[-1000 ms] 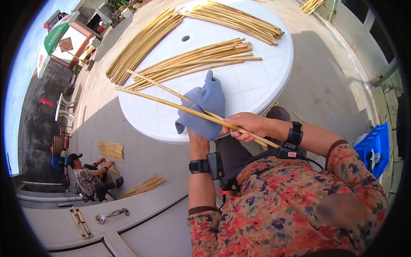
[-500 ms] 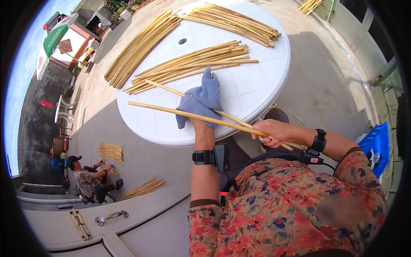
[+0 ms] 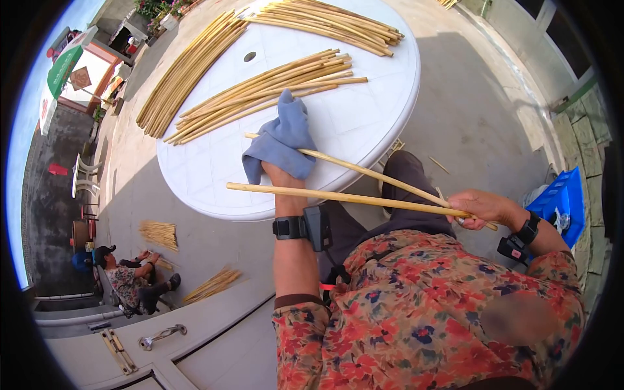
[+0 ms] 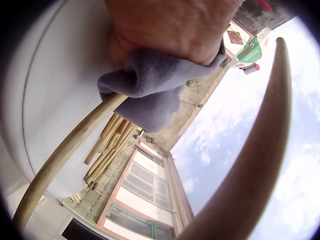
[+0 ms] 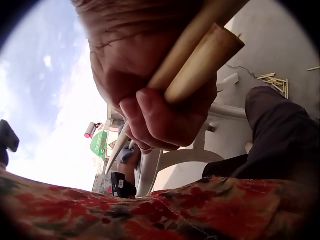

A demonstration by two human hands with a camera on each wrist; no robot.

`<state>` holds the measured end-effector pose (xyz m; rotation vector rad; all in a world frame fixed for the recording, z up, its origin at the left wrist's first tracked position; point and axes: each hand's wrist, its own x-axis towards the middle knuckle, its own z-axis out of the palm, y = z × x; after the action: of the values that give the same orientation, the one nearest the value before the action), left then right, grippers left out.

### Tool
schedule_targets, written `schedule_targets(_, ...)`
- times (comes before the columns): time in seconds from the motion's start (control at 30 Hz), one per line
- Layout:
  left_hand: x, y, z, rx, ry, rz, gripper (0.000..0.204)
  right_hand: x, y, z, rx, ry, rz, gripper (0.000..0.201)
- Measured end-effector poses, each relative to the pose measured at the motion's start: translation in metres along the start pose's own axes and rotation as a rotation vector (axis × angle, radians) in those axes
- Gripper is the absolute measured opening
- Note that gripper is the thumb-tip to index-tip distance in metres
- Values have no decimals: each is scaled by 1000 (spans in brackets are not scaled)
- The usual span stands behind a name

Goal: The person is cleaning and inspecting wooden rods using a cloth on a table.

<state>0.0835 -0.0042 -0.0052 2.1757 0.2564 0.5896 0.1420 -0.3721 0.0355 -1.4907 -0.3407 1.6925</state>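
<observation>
Two pale yellow sticks run from the right hand [image 3: 480,209] toward the left. The upper stick [image 3: 370,172] passes through a blue-grey cloth [image 3: 286,140], which the left hand [image 3: 277,175] grips around it over the table's near edge. The lower stick [image 3: 338,195] crosses above the left wrist, outside the cloth, its far end free. In the right wrist view, the right hand [image 5: 155,95] has its fingers curled round both sticks near their ends. The left wrist view shows the left hand [image 4: 172,30] wrapped in the cloth [image 4: 150,85], with a stick [image 4: 65,150] coming out of it.
On the white round table [image 3: 364,117] lie three groups of sticks: left [image 3: 192,71], middle [image 3: 266,91] and back [image 3: 331,26]. A blue crate [image 3: 562,201] stands at the right. Another person [image 3: 130,279] sits at the lower left beside stick bundles [image 3: 211,286] on the ground.
The right hand has moved away to the right with both sticks, drawing one through the cloth. The left hand still grips the cloth. The head view has shifted a little.
</observation>
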Motion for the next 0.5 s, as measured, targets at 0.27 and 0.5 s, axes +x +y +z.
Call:
schedule_targets(0.27, -10, -45, -5, -988, 284, -285, 30, -41, 26, -16, -65, 61, 42, 40)
schedule_targets(0.5, -13, -21, -69, 782, 203, -13, 40, -67, 56, -25, 131, 325, -96, 38)
